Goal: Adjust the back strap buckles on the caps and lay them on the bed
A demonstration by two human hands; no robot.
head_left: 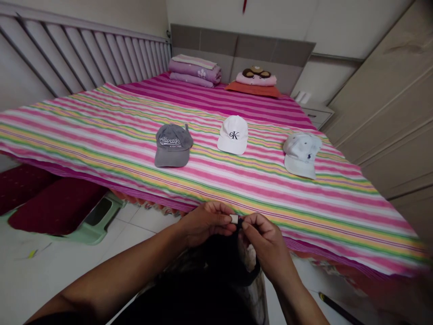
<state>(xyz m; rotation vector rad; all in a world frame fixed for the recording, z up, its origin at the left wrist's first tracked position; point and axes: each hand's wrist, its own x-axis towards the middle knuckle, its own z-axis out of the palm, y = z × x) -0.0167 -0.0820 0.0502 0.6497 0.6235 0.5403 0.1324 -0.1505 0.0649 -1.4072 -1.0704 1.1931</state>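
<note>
Black cap (219,262) with pale buckle (234,219), held at near edge of striped bedspread (209,183).
Left hand (203,224): thumb and fingers pinched on buckle. Right hand (266,234): fingertips pinched on dark strap (240,223) just beside it. Beyond, on bedspread, left to right: grey "Always" cap (173,145), white "CK" cap (233,135), pale emblem cap (301,154).

black item (230,255): outline lost against dark clothing (176,302) | grey cap (173,151): small lettering (175,146) unreadable | red strip (244,6): top cut off
</note>
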